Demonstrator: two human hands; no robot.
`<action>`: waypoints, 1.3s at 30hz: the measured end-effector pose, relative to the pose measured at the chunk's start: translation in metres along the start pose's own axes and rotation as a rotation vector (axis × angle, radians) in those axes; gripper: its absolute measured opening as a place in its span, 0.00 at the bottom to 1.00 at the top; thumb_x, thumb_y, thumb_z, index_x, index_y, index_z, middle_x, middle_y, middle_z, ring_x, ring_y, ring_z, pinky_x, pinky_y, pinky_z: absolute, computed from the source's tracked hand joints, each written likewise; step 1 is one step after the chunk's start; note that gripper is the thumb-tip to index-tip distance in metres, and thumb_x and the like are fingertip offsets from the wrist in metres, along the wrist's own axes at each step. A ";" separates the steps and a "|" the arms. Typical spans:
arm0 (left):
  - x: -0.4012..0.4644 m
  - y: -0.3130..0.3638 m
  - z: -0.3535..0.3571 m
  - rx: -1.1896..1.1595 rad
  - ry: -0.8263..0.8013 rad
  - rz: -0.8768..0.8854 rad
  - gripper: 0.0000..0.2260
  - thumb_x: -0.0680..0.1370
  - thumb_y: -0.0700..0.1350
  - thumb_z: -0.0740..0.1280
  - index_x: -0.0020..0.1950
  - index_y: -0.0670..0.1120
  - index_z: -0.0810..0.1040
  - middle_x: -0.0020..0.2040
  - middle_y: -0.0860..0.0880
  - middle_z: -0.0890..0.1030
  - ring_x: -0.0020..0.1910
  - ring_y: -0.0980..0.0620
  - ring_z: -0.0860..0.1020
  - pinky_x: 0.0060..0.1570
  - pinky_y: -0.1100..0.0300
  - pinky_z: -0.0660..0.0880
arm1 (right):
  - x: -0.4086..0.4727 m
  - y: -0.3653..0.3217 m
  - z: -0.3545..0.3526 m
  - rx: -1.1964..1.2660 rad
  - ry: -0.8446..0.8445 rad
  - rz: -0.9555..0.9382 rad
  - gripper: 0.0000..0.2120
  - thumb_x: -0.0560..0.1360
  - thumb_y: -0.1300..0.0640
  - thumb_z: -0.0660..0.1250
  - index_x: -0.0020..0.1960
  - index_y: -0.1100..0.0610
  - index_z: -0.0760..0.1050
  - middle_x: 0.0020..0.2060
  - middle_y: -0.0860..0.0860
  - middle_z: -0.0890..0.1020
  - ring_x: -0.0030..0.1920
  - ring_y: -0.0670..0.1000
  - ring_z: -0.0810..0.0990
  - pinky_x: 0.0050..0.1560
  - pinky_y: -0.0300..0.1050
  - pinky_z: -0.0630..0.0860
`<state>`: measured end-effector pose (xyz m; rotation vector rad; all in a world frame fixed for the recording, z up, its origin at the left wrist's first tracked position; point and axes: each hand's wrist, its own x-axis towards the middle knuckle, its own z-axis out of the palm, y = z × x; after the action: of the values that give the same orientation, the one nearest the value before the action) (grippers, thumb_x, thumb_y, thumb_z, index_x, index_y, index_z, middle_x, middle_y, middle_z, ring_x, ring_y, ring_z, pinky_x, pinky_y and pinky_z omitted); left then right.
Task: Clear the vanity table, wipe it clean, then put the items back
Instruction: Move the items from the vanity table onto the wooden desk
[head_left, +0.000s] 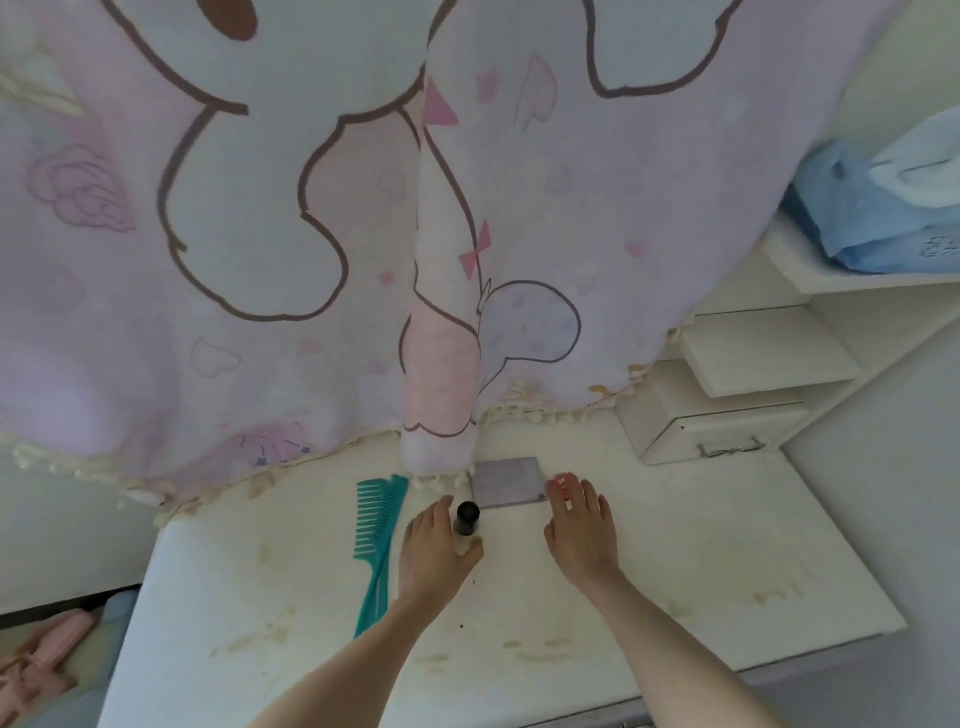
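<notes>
My left hand (434, 548) fingers curl around the small bottle (466, 525), upright on the table (701, 561). Right hand (579, 530) fingers straight, touching the flat card (508, 481). Risk: loose grip tips the bottle onto the comb (376, 525).

Vanity table (675, 561): white top w/ yellowish stains, fills lower centre of frame. Teal comb (376, 530) lies flat, centre-left, teeth facing left, handle toward lower frame; looks like two combs stacked, can't tell. Small bottle (465, 525) w/ black cap, upright, centre, just right of comb. Grey square compact (508, 483), flat, just above-right of bottle, at the curtain's fringe.
</notes>
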<state>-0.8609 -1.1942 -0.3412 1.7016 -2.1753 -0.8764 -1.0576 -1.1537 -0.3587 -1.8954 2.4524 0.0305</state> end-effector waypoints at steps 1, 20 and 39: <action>0.003 0.000 0.004 -0.062 -0.015 -0.024 0.27 0.73 0.52 0.67 0.69 0.47 0.65 0.65 0.50 0.73 0.63 0.50 0.70 0.59 0.59 0.68 | 0.008 0.002 0.003 0.004 -0.002 0.006 0.32 0.52 0.60 0.80 0.56 0.60 0.79 0.54 0.60 0.80 0.52 0.62 0.80 0.46 0.59 0.79; 0.021 0.042 0.008 -0.091 -0.150 0.231 0.07 0.71 0.46 0.68 0.40 0.52 0.69 0.33 0.55 0.74 0.33 0.52 0.72 0.31 0.63 0.64 | -0.001 0.026 -0.013 0.292 0.123 0.098 0.13 0.63 0.67 0.70 0.47 0.62 0.75 0.49 0.61 0.74 0.43 0.58 0.76 0.24 0.44 0.73; -0.240 0.314 0.097 -0.027 -0.623 1.129 0.10 0.73 0.48 0.64 0.36 0.48 0.65 0.28 0.52 0.71 0.30 0.49 0.70 0.27 0.60 0.62 | -0.386 0.141 -0.122 -0.077 0.543 1.183 0.13 0.63 0.61 0.73 0.31 0.58 0.68 0.21 0.49 0.70 0.19 0.50 0.65 0.22 0.33 0.49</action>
<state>-1.0926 -0.8947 -0.1928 -0.0456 -2.8499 -1.0820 -1.0994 -0.7499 -0.2206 -0.1959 3.5393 -0.3893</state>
